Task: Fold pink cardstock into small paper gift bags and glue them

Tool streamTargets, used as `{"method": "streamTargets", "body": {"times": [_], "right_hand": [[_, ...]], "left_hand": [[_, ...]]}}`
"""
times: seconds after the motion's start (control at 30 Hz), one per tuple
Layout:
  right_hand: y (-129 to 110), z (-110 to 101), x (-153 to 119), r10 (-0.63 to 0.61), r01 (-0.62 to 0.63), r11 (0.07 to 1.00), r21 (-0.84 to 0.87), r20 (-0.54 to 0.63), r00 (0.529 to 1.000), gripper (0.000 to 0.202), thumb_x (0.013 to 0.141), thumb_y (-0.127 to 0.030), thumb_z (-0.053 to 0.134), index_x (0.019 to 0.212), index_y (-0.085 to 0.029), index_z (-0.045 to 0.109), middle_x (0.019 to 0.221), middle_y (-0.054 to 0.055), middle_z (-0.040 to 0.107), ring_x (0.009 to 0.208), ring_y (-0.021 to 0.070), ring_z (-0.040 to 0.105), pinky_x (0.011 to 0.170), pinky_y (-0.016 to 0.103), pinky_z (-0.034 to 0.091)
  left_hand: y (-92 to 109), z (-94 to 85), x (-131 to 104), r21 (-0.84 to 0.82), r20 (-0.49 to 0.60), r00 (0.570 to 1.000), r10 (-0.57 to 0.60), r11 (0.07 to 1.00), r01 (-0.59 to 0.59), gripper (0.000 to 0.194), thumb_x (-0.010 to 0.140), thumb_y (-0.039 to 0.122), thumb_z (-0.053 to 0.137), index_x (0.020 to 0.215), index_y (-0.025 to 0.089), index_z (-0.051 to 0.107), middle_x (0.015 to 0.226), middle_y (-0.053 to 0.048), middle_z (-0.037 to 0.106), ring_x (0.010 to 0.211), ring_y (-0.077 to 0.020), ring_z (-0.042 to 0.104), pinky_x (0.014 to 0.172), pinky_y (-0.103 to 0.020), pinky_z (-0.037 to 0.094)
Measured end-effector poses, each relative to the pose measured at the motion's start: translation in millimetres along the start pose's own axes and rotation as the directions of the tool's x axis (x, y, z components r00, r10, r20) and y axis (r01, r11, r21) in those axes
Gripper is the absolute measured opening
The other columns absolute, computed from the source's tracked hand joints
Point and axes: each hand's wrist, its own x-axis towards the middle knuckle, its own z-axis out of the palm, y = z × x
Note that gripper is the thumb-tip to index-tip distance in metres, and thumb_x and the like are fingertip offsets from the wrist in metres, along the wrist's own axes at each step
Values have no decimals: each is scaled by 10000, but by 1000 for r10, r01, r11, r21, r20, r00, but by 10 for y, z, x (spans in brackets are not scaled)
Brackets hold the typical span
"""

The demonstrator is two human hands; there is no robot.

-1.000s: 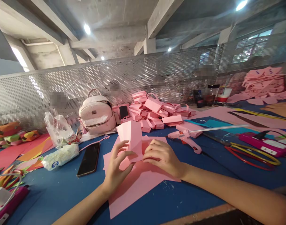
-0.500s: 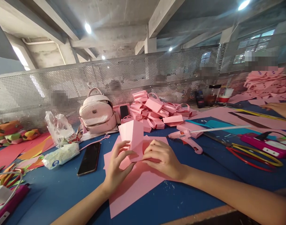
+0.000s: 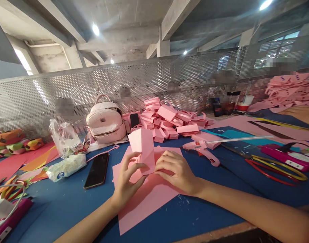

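Note:
Between my hands stands a folded pink paper box (image 3: 147, 145), tilted up with its narrow side towards me. My left hand (image 3: 128, 177) is closed on its lower left part, thumb and fingers pinching the near edge. On the lower right, my right hand (image 3: 174, 170) grips the same box with bent fingers; its fingertips are partly hidden. Beneath both hands lie flat pink paper sheets (image 3: 134, 212) on the blue table (image 3: 195, 216). To the right of my right hand rests a pink glue gun (image 3: 203, 150) with a long white glue stick in its back.
Behind the box is a heap of folded pink boxes (image 3: 167, 114), beside a pink backpack (image 3: 106, 121). A phone (image 3: 96, 171) and a tissue pack (image 3: 65, 167) lie left. Scissors (image 3: 276, 165) and a magenta power strip (image 3: 287, 157) lie right. Another person's hand (image 3: 300, 113) is at far right.
The pink box has tipped very slightly to the left between my hands, which keep almost the same grip. The other person's hand at far right has shifted a little left.

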Motion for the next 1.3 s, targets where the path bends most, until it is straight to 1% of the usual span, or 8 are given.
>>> {"method": "streamTargets", "body": {"times": [0.27,0.77,0.83,0.93,1.0,1.07,1.2,1.3], "right_hand": [[24,-12,-8,-30,30,999,35,-2,1000,154,967,-292,634,863,-219,721,799,30,709,779,193,558,747,355,462],[10,-43,-18,-46,52,991,121,-57,997,48,908,-191,706,884,-208,744,786,23,703,761,178,532,757,346,431],[22,-45,-26,-44,51,990,132,-52,998,52,914,-206,703,880,-206,742,789,25,702,764,178,535,762,347,428],[46,-47,-31,-77,79,984,160,-19,997,97,941,-252,677,878,-205,734,787,23,700,761,172,542,768,343,426],[62,-50,-30,-126,123,978,170,7,992,132,964,-275,648,885,-203,725,799,20,705,768,166,551,779,340,425],[73,-52,-26,-164,159,974,161,19,986,158,979,-287,626,884,-198,716,804,17,709,775,160,555,787,337,422],[85,-60,-19,-207,201,969,145,30,978,204,998,-311,594,878,-200,716,792,21,715,766,159,548,755,327,423],[85,-80,-7,-227,219,965,144,42,973,238,1011,-319,569,866,-203,718,793,23,721,753,157,545,725,320,421]], "left_hand": [[1,-6,-3,-5,-7,1000,14,1000,-14,231,861,82,652,1019,246,691,1319,-96,506,1207,-280,537,939,-412,513],[17,3,-12,-9,-1,999,42,999,-42,288,875,58,634,1066,270,670,1316,-83,515,1206,-260,549,922,-365,507],[15,-1,-14,21,-6,1000,24,999,-24,400,879,125,671,1234,296,605,1389,-99,474,1280,-283,506,994,-403,489],[-26,-29,1,58,-13,1000,-26,998,27,902,820,312,780,1549,296,249,1585,-168,250,1466,-375,286,1143,-541,360],[-79,-53,18,63,16,999,-45,997,44,1198,743,439,834,1596,284,8,1646,-202,78,1515,-439,114,1172,-633,259],[-139,-68,27,65,62,997,-52,997,48,1366,674,511,862,1585,282,-130,1660,-216,-22,1511,-488,22,1169,-691,189],[-244,-72,12,76,100,994,-41,997,34,1483,595,514,911,1571,301,-186,1666,-197,-112,1495,-523,-56,1179,-702,96],[-325,-98,12,-105,96,993,-62,992,72,1446,575,630,872,1588,318,-112,1675,-154,-134,1506,-472,-112,1201,-659,36]]}}
